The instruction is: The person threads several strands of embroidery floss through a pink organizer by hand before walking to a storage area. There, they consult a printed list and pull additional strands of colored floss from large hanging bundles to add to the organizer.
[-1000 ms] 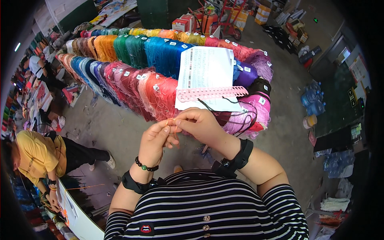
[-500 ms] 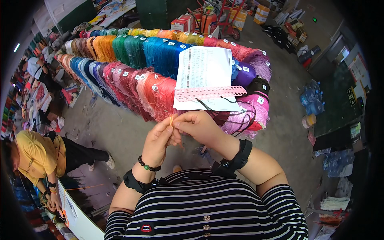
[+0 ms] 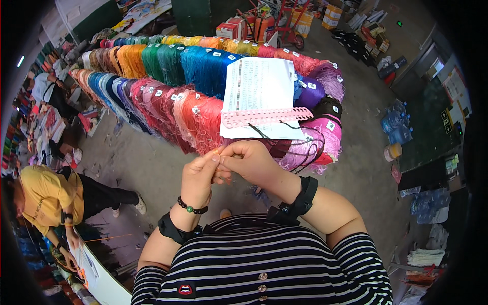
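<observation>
In front of my chest both hands meet, fingertips together. My left hand (image 3: 200,172) pinches a short bit of orange-yellow thread (image 3: 217,152), which shows only slightly at the fingertips. My right hand (image 3: 250,159) is closed at the same spot, thumb and forefinger on the thread. Just beyond them lies a white printed sheet (image 3: 269,84) on top of the hanging yarn. Across it rests a pink strip with rows of holes (image 3: 267,118), dark cords (image 3: 260,131) trailing from it.
Long rows of coloured yarn skeins (image 3: 168,63) with small white tags stretch away to the left. At the lower left a person in a yellow shirt (image 3: 51,195) bends over a white-edged table (image 3: 109,282). A red hand truck (image 3: 292,30) stands behind; water bottles (image 3: 397,124) sit at right.
My fingertips have drawn closer over the thread, so less of it shows now. The person in yellow has shifted their hands slightly over the table.
</observation>
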### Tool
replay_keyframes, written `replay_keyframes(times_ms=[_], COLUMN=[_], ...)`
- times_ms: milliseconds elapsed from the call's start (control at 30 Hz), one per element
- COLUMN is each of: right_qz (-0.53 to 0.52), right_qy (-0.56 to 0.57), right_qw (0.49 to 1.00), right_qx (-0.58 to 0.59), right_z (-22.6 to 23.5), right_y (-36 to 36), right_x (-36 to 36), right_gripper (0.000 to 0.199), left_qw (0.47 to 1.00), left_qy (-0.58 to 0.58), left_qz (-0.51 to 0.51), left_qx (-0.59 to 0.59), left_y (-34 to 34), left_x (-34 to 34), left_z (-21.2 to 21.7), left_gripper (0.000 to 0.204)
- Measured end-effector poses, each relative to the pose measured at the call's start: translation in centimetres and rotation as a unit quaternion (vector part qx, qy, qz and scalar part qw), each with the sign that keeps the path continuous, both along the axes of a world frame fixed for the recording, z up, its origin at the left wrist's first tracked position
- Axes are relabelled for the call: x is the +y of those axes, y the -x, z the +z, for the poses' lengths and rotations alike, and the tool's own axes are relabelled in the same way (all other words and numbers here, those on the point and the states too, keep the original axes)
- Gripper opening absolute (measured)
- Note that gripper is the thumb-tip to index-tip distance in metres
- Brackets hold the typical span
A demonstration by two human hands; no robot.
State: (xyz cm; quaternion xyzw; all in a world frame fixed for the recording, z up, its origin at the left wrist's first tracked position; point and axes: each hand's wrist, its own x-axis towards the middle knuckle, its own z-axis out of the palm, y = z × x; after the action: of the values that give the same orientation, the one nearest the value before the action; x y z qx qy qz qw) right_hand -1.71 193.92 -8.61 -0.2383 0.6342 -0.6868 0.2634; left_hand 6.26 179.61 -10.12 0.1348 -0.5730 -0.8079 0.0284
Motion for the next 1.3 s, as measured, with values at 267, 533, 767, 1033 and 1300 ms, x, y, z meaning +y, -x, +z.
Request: replay_keyframes(times_ms=[267,533,767,1033,1300], right_qz=[-0.044,0.018,-0.097,-0.227,-0.145], right_qy=[0.054,0.321,0.314,0.308,-0.134], right_qw=[0.994,0.913,0.932,0.924,0.972], right_qx=[0.081,-0.252,-0.151,0.014,0.13], right_z=[0.4,8.5,13.8,19.9,12.6], right_y=[1.3,5.5,6.1,6.3,2.9], right_x=[1.0,13.5,24.2,35.6,13.4], right_gripper=[0.014,0.01,0.008,0.007,0.015], left_qw=[0.987,0.814,0.741,0.71,0.937], left_qy=[-0.148,-0.572,-0.584,-0.348,-0.318], left_qz=[0.034,0.063,0.328,0.612,0.141], left_qx=[0.06,0.077,0.047,-0.003,-0.019], left_y=[-0.2,-8.0,-21.8,-27.8,-12.1], left_x=[-1.5,-17.7,-34.8,-40.7,-23.0], left_z=[-1.4,-12.1,-27.1,-29.2,-14.9], left_gripper=[0.021,0.03,0.03,0.025,0.024])
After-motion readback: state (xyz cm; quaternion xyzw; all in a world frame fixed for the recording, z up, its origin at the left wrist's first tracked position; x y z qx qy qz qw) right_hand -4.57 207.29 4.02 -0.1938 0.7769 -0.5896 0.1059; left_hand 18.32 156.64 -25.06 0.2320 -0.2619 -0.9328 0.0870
